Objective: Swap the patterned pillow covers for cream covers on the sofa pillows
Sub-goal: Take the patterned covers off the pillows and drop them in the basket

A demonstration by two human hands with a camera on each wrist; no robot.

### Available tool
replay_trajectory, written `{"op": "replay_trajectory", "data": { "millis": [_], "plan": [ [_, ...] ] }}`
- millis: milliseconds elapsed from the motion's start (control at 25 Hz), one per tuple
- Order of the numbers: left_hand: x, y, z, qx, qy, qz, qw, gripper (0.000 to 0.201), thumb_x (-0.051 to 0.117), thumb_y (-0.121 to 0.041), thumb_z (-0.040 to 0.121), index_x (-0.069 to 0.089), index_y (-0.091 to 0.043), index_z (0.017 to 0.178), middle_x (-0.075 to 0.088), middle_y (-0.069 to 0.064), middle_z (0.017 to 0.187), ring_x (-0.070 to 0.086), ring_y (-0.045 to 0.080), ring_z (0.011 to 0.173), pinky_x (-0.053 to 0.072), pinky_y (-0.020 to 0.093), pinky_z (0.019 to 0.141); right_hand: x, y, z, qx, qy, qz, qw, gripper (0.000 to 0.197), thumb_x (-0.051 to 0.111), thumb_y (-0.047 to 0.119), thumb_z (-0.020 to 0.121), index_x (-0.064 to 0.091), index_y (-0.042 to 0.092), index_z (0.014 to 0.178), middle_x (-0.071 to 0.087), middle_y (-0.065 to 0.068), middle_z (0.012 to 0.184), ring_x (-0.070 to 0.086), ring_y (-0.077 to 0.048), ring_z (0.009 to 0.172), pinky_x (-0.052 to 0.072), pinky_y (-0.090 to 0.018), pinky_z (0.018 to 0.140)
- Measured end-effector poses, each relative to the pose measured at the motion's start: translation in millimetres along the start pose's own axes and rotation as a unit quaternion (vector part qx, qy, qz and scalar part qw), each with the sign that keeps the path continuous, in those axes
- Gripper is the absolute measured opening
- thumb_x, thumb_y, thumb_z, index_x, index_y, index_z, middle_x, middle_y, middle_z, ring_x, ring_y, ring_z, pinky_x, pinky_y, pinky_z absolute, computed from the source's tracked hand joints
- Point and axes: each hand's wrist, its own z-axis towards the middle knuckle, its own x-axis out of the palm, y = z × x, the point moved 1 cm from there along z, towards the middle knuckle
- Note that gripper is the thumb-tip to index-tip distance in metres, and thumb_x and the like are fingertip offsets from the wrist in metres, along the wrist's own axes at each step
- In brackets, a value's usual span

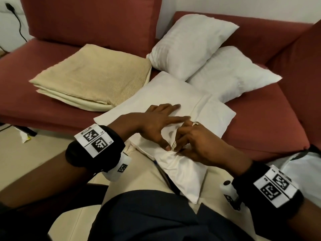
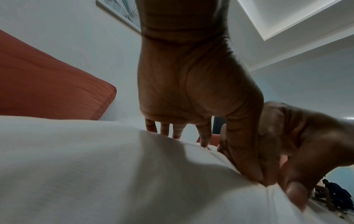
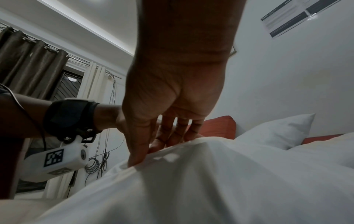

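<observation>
A white pillow (image 1: 165, 94) lies half on the sofa seat and half on my lap. My left hand (image 1: 152, 124) rests on it with straight fingers spread flat, its thumb pressing down at a bunched fold of the fabric. My right hand (image 1: 192, 141) meets it there, fingers curled, pinching that fold. The left wrist view shows the left hand (image 2: 191, 91) on the pillow (image 2: 95, 166) with the right hand (image 2: 296, 144) beside its thumb. In the right wrist view the right hand (image 3: 172, 98) has thumb and fingers on either side of a ridge of the pillow fabric (image 3: 210, 181). Folded cream covers (image 1: 92, 79) lie to the left.
The red sofa (image 1: 52, 105) carries two more bare white pillows (image 1: 189, 44) (image 1: 232, 73) at the back right, overlapping each other. A back cushion (image 1: 93, 21) stands behind the cream stack. Something white (image 1: 298, 164) lies at the sofa's right front corner. Floor shows at the left.
</observation>
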Motion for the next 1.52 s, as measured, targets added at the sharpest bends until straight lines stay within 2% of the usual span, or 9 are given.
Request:
{"op": "replay_trajectory", "data": {
  "millis": [240,480,640,840,1040,1160,1240,1440,1520],
  "plan": [
    [-21.2,0.8,25.6,0.006,-0.081,-0.044,0.996,0.072,0.057,-0.054,0.089,0.023,-0.037,0.149,0.019,-0.002,0.156,0.019,0.022,0.140,0.020,0.043,0.112,-33.4,-41.3,8.1,0.102,-0.026,0.007,0.994,0.036,0.055,0.063,0.081,0.075,0.034,0.089,0.057,0.017,0.097,0.048,-0.008,0.102,0.033,-0.028,0.088],
    [-70.1,9.3,126.4,0.001,-0.063,-0.038,0.997,0.043,0.058,-0.033,0.093,0.049,-0.025,0.135,0.050,0.003,0.124,0.046,0.022,0.114,0.040,0.036,0.096,-61.3,-138.3,22.6,0.225,-0.060,0.069,0.970,0.025,0.073,0.044,0.081,0.073,0.031,0.103,0.058,0.002,0.106,0.052,-0.016,0.105,0.041,-0.031,0.095],
    [-62.1,13.3,180.9,-0.017,-0.047,-0.131,0.990,0.031,0.063,-0.019,0.088,0.058,-0.017,0.118,0.055,0.004,0.109,0.055,0.022,0.100,0.044,0.029,0.087,-38.1,-177.6,3.5,0.326,-0.113,0.150,0.927,0.057,0.079,0.059,0.067,0.059,0.038,0.116,0.049,0.008,0.111,0.050,-0.011,0.108,0.042,-0.029,0.091],
    [-30.4,22.1,194.5,-0.061,-0.084,-0.278,0.955,0.032,0.054,-0.013,0.091,0.049,-0.012,0.123,0.059,-0.004,0.085,0.054,0.010,0.073,0.041,0.022,0.070,-13.5,-195.2,-11.1,0.334,-0.081,0.224,0.912,0.097,0.078,0.067,0.061,0.025,0.059,0.141,0.043,0.006,0.124,0.044,-0.010,0.121,0.041,-0.034,0.104],
    [-26.9,20.7,194.4,-0.076,-0.081,-0.271,0.956,0.053,0.060,-0.021,0.091,0.039,-0.010,0.138,0.063,0.000,0.092,0.057,0.012,0.081,0.042,0.022,0.073,-12.6,-205.5,4.7,0.328,-0.041,0.220,0.918,0.109,0.086,0.059,0.055,0.024,0.056,0.144,0.042,0.006,0.120,0.045,-0.008,0.117,0.042,-0.029,0.100],
    [-28.2,13.9,199.8,-0.094,-0.058,-0.169,0.979,0.061,0.052,-0.040,0.095,0.031,-0.021,0.149,0.056,0.005,0.134,0.055,0.024,0.118,0.041,0.031,0.093,-7.6,-210.7,7.0,0.333,-0.086,0.230,0.910,0.117,0.089,0.062,0.040,0.032,0.045,0.141,0.049,0.010,0.124,0.052,-0.007,0.112,0.048,-0.029,0.094],
    [-33.8,14.6,207.0,-0.094,-0.055,-0.124,0.986,0.052,0.046,-0.046,0.096,0.038,-0.030,0.145,0.053,-0.001,0.140,0.052,0.023,0.123,0.042,0.035,0.095,-6.6,-213.9,6.3,0.332,-0.114,0.257,0.900,0.114,0.090,0.060,0.036,0.040,0.035,0.136,0.055,0.012,0.122,0.055,-0.004,0.109,0.050,-0.028,0.091],
    [-47.3,12.8,214.8,-0.073,-0.065,-0.130,0.987,0.031,0.048,-0.044,0.095,0.058,-0.031,0.121,0.063,-0.004,0.107,0.059,0.020,0.103,0.048,0.036,0.084,-13.7,-218.0,5.9,0.332,-0.152,0.400,0.840,0.058,0.087,0.030,0.059,0.066,0.012,0.110,0.064,0.002,0.095,0.061,-0.010,0.084,0.049,-0.028,0.079],
    [-52.5,11.2,216.8,-0.075,-0.036,-0.119,0.989,0.032,0.046,-0.043,0.097,0.058,-0.030,0.124,0.063,-0.003,0.116,0.058,0.020,0.108,0.047,0.035,0.089,-15.3,-218.0,6.0,0.314,-0.160,0.434,0.829,0.046,0.079,0.023,0.062,0.070,0.009,0.105,0.067,0.000,0.086,0.064,-0.011,0.080,0.050,-0.028,0.077]
  ]
}}
